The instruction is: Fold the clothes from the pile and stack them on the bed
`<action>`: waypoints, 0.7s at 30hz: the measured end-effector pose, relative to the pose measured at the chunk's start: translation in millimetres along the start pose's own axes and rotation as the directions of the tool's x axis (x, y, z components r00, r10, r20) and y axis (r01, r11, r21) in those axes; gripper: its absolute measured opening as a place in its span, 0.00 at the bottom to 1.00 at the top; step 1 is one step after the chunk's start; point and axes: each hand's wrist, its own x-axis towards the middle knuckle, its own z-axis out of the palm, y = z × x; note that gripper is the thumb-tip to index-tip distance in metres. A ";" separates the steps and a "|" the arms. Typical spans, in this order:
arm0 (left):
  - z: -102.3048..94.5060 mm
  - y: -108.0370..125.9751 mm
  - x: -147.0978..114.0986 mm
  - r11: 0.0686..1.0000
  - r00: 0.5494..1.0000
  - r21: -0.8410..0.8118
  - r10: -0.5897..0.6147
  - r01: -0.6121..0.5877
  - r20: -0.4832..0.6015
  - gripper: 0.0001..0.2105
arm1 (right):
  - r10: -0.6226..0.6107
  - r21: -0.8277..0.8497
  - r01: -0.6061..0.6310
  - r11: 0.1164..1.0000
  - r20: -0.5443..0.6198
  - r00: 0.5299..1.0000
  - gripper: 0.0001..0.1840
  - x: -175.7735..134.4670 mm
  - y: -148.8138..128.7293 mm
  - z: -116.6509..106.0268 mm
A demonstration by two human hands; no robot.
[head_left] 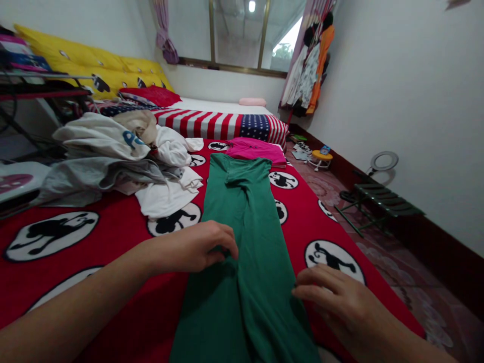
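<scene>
A pair of green trousers lies lengthwise in front of me, waistband at the far end and legs running toward me. Over the trousers' left leg is my left hand, its fingers curved and the thumb apart from them, with green cloth showing in the gap. My right hand is at the outer edge of the right leg, fingers bent and tips closed at the cloth's edge. Beyond the waistband lies folded bright pink clothing. White clothing is at the left.
A red blanket with black animal figures in white ovals spreads beneath everything. Heaped clothes fill the left side, beside a white and pink object. A folding stool and yellow stool stand on the right floor.
</scene>
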 end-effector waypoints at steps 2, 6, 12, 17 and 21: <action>-5.3 -11.9 -11.8 0.992 0.995 0.089 -0.085 0.090 -0.059 0.19 | -0.058 -0.038 0.058 0.998 -0.022 0.998 0.18 2.8 12.3 1.8; -5.8 -16.8 -46.8 0.983 0.986 0.078 -0.167 0.169 -0.027 0.25 | -0.154 -0.088 0.156 0.984 0.037 0.987 0.24 0.6 24.4 9.6; 20.6 10.7 -81.1 0.990 0.989 0.052 -0.131 0.128 0.068 0.30 | -0.212 -0.103 0.226 0.969 0.134 0.968 0.27 6.2 20.7 18.3; 29.9 25.1 -74.8 0.999 1.000 -0.047 0.002 -0.001 0.019 0.17 | -0.208 0.015 0.208 0.978 0.041 0.977 0.23 16.3 28.3 19.3; 17.6 38.9 -79.0 0.988 0.997 -0.151 -0.042 0.032 -0.068 0.15 | -0.157 0.120 0.158 0.980 -0.019 0.987 0.21 13.1 22.6 1.2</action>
